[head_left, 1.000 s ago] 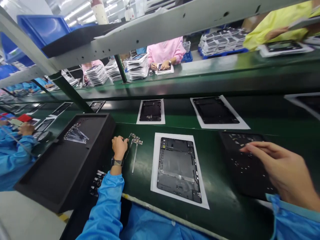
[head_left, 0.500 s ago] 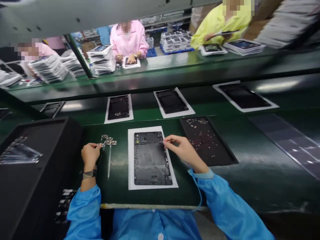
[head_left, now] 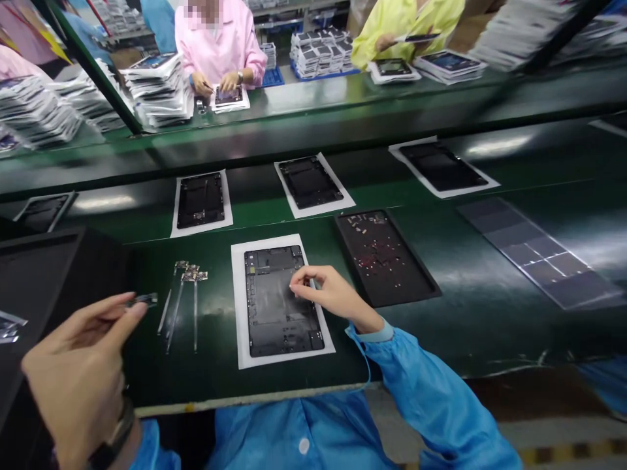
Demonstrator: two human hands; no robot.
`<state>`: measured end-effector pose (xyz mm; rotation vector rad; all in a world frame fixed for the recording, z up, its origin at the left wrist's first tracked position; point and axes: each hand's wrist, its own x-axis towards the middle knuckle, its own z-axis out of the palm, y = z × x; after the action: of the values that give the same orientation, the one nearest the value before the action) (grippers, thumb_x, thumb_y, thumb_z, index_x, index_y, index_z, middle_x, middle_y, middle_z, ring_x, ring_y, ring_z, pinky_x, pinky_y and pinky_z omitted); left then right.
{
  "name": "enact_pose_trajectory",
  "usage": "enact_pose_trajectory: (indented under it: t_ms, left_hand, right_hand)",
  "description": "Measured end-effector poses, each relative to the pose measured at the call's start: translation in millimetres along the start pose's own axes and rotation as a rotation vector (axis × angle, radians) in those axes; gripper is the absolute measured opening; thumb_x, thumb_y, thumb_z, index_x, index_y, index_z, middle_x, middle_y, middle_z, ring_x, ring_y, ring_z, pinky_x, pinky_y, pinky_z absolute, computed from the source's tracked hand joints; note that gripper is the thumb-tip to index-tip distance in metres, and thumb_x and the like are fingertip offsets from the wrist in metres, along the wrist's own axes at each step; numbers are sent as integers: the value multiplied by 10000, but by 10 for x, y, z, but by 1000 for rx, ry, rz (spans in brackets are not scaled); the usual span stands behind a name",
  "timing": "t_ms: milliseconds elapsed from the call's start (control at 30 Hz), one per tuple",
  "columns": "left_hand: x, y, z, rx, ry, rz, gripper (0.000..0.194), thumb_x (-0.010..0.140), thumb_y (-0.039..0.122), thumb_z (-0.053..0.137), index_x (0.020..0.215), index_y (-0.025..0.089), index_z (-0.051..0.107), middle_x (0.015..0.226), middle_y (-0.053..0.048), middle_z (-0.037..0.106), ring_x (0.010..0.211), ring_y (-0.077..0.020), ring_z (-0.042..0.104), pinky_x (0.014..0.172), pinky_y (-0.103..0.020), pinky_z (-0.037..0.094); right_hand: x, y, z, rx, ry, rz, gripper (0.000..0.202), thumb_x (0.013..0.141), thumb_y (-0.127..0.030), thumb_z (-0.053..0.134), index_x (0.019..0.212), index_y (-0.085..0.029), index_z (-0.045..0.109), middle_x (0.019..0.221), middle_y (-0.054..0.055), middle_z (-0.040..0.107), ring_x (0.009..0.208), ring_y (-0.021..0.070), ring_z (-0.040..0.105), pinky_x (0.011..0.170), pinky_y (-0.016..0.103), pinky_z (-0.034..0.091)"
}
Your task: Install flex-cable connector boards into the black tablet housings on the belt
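Observation:
In front of me a black tablet housing (head_left: 274,310) lies on a white sheet (head_left: 240,294). My right hand (head_left: 330,290) hovers over its right half, thumb and forefinger pinched; whatever may be between them is too small to see. My left hand (head_left: 81,365) is raised at the lower left, its thumb and fingers pinching a small dark circuit board (head_left: 147,299). Between that hand and the housing, several small circuit boards with long thin strips (head_left: 191,274) lie on the green bench. A watch strap circles my left wrist.
Right of the housing sits a black tray (head_left: 386,261) with small parts. Farther right lies a clear plastic sheet (head_left: 543,254). More housings (head_left: 313,181) rest on white sheets behind. A black foam box (head_left: 53,281) stands left. Co-workers (head_left: 220,39) sit across the line.
My left hand has left the strip boards, coming up and closer on the left with a small circuit board. My right hand has shifted inward over the housing. The view has turned slightly.

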<state>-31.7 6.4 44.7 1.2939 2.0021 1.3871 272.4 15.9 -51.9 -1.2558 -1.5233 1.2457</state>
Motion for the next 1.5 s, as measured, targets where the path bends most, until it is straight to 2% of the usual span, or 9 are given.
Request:
enact_pose_trajectory:
  t_ms: [67, 133, 167, 233, 300, 400, 900, 1233, 1500]
  left_hand:
    - [-190, 103, 214, -92, -256, -89, 250, 583, 297, 870, 798, 215, 775, 701, -1, 697, 613, -131, 608, 529, -202, 463]
    - [-304, 77, 526, -212, -579, -165, 225, 583, 269, 866, 771, 188, 772, 690, -15, 691, 632, -132, 624, 581, -208, 490]
    - [-336, 32, 689, -277, -689, -201, 219, 568, 251, 867, 747, 174, 767, 661, -13, 673, 619, -127, 616, 586, -209, 490]
    - [-373, -80, 973, -373, -802, -281, 205, 552, 223, 862, 716, 157, 758, 600, 4, 624, 576, -107, 583, 572, -204, 474]
    - [-400, -175, 1158, -433, -828, -334, 200, 547, 208, 858, 705, 150, 752, 564, 19, 589, 546, -93, 557, 556, -198, 454]
    - [-438, -249, 1267, -469, -845, -352, 197, 564, 199, 855, 724, 148, 753, 562, 21, 592, 550, -92, 562, 560, -196, 444]
    - [-452, -386, 1373, -494, -874, -370, 189, 606, 187, 851, 769, 158, 759, 606, 14, 626, 585, -88, 567, 595, -198, 440]
    - [-440, -410, 1379, -489, -872, -384, 189, 613, 204, 854, 765, 156, 753, 599, 9, 623, 585, -90, 559, 597, -205, 438]
    - [-449, -431, 1415, -462, -875, -395, 203, 606, 206, 855, 766, 144, 745, 597, 7, 625, 571, -93, 551, 579, -212, 430]
  right_hand:
    - [-26, -34, 44, 13, -39, -2, 146, 818, -299, 649, 746, -172, 657, 695, 14, 649, 660, 142, 562, 654, 274, 446]
    - [-56, -71, 87, 14, -87, -2, 143, 820, -299, 652, 753, -173, 664, 705, 15, 657, 666, 142, 575, 658, 270, 457]
    - [-69, -88, 104, 10, -105, -4, 141, 821, -298, 652, 757, -173, 667, 711, 16, 664, 675, 144, 585, 667, 270, 465]
    - [-88, -110, 128, -3, -109, -12, 132, 822, -288, 647, 761, -174, 670, 723, 19, 675, 690, 148, 602, 686, 273, 477]
    - [-94, -113, 136, -15, -85, -19, 121, 820, -273, 638, 759, -174, 670, 729, 21, 682, 698, 150, 613, 697, 274, 484]
    - [-88, -95, 132, -42, -43, -21, 111, 818, -251, 626, 753, -173, 670, 729, 23, 691, 698, 150, 623, 699, 273, 488]
    - [-63, -32, 133, -100, 1, -16, 101, 829, -198, 614, 742, -179, 664, 717, 17, 704, 686, 145, 641, 683, 256, 496]
    - [-49, -2, 134, -93, -4, 0, 99, 834, -199, 620, 753, -170, 669, 718, 18, 702, 680, 140, 641, 677, 255, 493]
    - [-48, 1, 148, -23, -16, 93, 80, 824, -193, 614, 770, -171, 669, 725, 17, 718, 691, 147, 659, 683, 266, 512]
